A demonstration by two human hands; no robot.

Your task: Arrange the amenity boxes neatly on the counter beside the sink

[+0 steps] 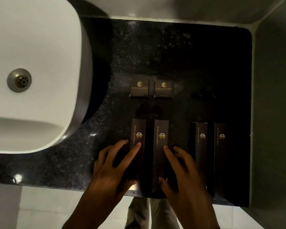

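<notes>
left grip: left hand [113, 164], fingers spread flat on the left long box [137, 146], not clasping
right grip: right hand [182, 169], same on its neighbour box [160, 151]
how-to: I'd nudge both parallel, ends flush with desk [172, 52] edge
feel: slim matte cartons, slick speckled stone
elsewhere: two square boxes [151, 88] beyond fingertips

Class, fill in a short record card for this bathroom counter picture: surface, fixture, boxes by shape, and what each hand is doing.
surface: dark speckled counter
fixture: white sink, at the left, with a metal drain
small square boxes: two, side by side
long boxes: four, lying parallel in two pairs
left hand: fingers on the leftmost long box
right hand: fingers on the second long box
</notes>
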